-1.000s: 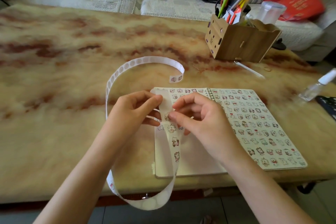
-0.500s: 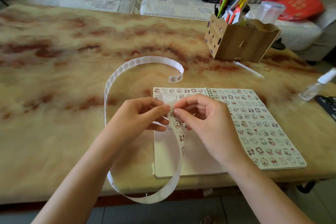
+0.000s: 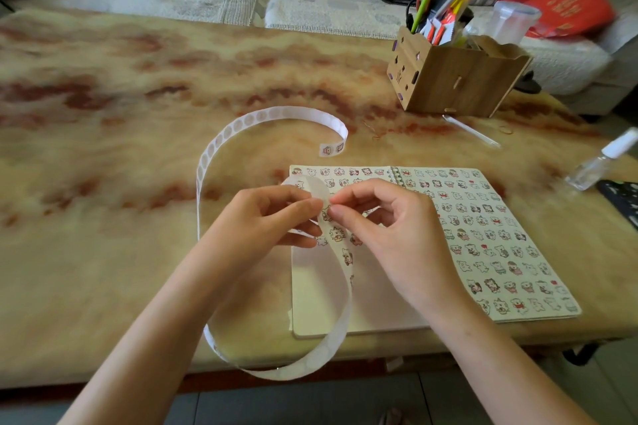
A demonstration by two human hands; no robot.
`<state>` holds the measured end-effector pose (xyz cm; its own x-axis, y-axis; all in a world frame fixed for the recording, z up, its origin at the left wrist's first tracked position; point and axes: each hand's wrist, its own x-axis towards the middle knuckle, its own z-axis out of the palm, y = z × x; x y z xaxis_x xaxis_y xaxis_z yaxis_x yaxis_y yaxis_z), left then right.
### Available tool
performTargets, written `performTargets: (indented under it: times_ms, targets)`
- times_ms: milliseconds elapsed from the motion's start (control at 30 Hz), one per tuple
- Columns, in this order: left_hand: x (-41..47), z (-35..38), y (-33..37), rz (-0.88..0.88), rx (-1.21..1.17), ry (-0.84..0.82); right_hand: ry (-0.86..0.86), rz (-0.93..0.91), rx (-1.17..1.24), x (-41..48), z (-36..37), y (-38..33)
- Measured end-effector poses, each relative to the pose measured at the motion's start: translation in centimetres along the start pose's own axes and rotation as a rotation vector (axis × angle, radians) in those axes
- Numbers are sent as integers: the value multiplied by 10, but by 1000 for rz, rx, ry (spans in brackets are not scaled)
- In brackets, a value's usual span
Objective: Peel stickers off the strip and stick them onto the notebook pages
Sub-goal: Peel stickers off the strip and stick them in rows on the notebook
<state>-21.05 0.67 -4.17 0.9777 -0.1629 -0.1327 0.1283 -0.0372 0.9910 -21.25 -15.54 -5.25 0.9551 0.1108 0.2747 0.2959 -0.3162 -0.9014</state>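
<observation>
Notebook (image 3: 310,293) lies open. Over its left page, the left hand (image 3: 262,221) pinches the sticker strip (image 3: 276,113) between thumb and fingers. The right hand (image 3: 390,238) pinches a sticker on it. The strip loops left of and beyond the notebook.

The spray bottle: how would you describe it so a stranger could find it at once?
On the marbled table, look right of the open notebook, near the right edge. The spray bottle sits there; unlike the dark object beside it, it is clear with a white cap.
</observation>
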Motion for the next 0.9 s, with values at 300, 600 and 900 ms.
performTargets:
  times_ms: [300, 600, 900]
  targets:
    - [0, 0, -2, -11, -15, 39, 25, -122, -147, -2, 1, 1]
    - [3, -1, -7, -50, 1, 100, 38, -303, -424, -2, 1, 7]
    - [4, -3, -10, -57, 50, 104, -42, -209, -377, -3, -1, 3]
